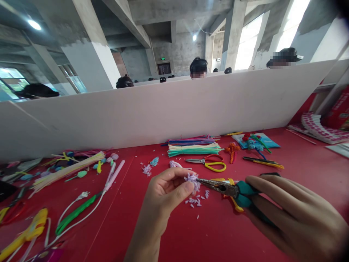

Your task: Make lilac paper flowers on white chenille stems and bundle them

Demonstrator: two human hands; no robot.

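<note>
Between the thumb and fingers of my left hand (pixel 169 196) is a small lilac pipe-cleaner piece (pixel 193 180) with many short tips. My right hand (pixel 291 211) is wrapped round the teal handles of a pair of needle-nose pliers (pixel 222 187). The tips of the pliers reach the lilac piece; whether they grip it I cannot tell. Short lilac clippings (pixel 195 201) lie on the red table just below. A yellow-handled tool (pixel 236 203) is partly hidden behind the pliers. Scissors with red and yellow handles (pixel 209 162) rest beyond my hands.
Bundles of pipe cleaners (pixel 195 148) lie along the white partition (pixel 169 112). At the left are a pink corded tool (pixel 114 176), a yellow glue gun (pixel 29 229) and a pale bundle (pixel 71 171). A black-and-yellow cutter (pixel 263 162) lies at the right. Other people's heads show beyond the partition.
</note>
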